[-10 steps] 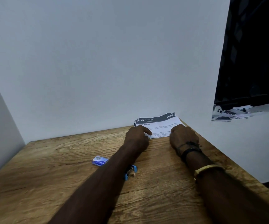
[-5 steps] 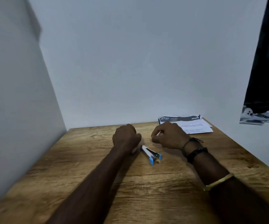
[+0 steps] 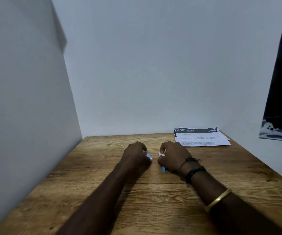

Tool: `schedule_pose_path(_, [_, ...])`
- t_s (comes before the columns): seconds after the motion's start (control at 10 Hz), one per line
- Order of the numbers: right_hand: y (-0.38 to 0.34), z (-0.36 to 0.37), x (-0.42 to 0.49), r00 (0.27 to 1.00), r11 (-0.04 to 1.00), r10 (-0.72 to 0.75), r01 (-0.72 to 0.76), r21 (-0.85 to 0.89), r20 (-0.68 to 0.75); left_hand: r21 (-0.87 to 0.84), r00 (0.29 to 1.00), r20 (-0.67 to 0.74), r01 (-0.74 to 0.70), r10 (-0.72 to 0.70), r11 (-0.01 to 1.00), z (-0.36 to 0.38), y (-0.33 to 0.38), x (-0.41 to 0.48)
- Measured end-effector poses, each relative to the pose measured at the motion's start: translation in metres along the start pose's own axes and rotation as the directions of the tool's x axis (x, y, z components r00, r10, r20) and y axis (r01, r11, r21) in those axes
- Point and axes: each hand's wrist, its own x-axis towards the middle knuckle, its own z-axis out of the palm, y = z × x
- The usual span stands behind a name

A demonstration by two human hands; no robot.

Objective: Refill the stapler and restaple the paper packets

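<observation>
On the wooden table (image 3: 153, 200) my right hand (image 3: 173, 156) grips the white and blue stapler (image 3: 162, 162); its white end shows by my fingers and its blue tip sticks out below my palm. Just to the left, my left hand (image 3: 134, 156) holds a small blue and white staple box (image 3: 148, 156), mostly hidden by curled fingers. A narrow gap separates the two hands. The paper packets (image 3: 202, 138), white sheets with a dark printed header, lie flat at the table's far right corner, away from both hands.
Grey walls close the table in at the back and on the left. The table's right edge runs diagonally past my right forearm. A dark window with a cluttered ledge (image 3: 279, 131) is at the far right.
Both hands left the paper packets and came to the middle of the table. My left hand took the staple box, and my right hand picked up the stapler that lay between them.
</observation>
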Motion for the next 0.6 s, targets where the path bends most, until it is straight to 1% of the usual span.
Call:
schedule_pose_path(0.1, [0.001, 0.005, 0.002, 0.998, 0.999, 0.02, -0.018, 0.028, -0.058, -0.033, 0.996, 0.077, -0.049, 0.051, 0.998, 0.0, 0.001, 0.001])
schedule_pose_path(0.2, [0.004, 0.009, 0.005, 0.996, 0.999, 0.023, -0.02, 0.03, -0.09, -0.057, 0.991, 0.094, -0.086, 0.091, 0.995, 0.003, -0.003, 0.002])
schedule_pose_path(0.4, [0.008, 0.013, 0.01, 0.995, 1.0, 0.018, -0.016, 0.017, -0.095, -0.133, 0.991, 0.064, -0.106, 0.115, 0.985, 0.011, -0.014, 0.007])
schedule_pose_path(0.5, [0.007, 0.013, 0.009, 0.993, 1.0, 0.017, -0.017, -0.001, -0.117, -0.142, 0.99, 0.061, -0.115, 0.125, 0.983, 0.007, -0.013, 0.007])
schedule_pose_path(0.6, [0.004, 0.007, 0.011, 0.978, 1.0, -0.013, 0.013, -0.004, -0.209, -0.139, 0.989, -0.048, -0.148, 0.142, 0.979, 0.0, -0.005, 0.006])
